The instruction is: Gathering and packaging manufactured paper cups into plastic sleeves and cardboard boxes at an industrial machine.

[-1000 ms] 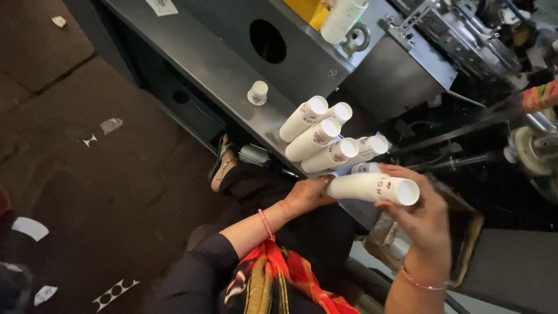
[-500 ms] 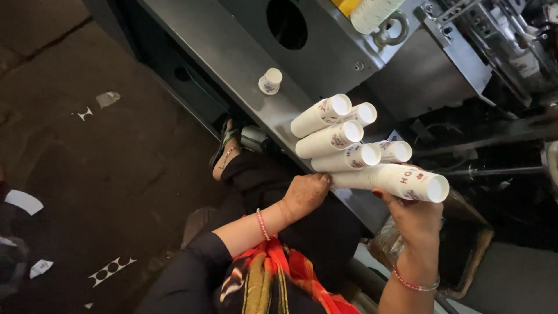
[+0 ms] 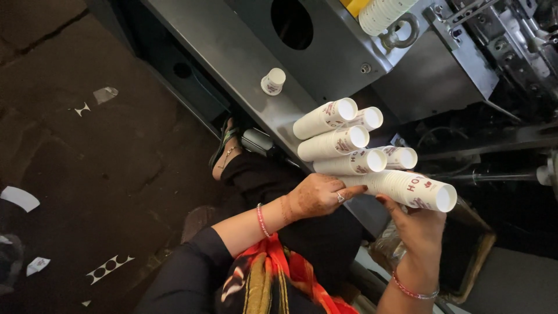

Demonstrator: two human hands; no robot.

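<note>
Here, both hands hold one long white sleeve of nested paper cups w/ red print, lying roughly level just below the pile of similar cup sleeves stacked on the sloped grey metal machine panel. Left hand wraps the sleeve's closed end, fingers curled snug round it, a ring showing. Right hand cradles it from underneath near the open end, thumb up one side, palm cupped, so grip is closed on the sleeve, not pinching.

Handling, as I judge it: v. light, thin paper, walls crush easily if squeezed; a nested stack is stiff-ish along its length but can bend or slide apart at any joint. Best held as now, i.e. support near both ends, light pressure, kept level so cups don't slip out. Surface looks smooth, maybe a bit slippery.

A single small white paper cup stands alone on the panel, up-left of the pile. Another white cup stack pokes in above the pile, cut off by the frame edge.

Hard to tell: how many sleeves are in the pile, since rear ones are hidden; what stops them rolling; right fingers behind the sleeve; dark machine parts right of the pile are too murky to read.
</note>
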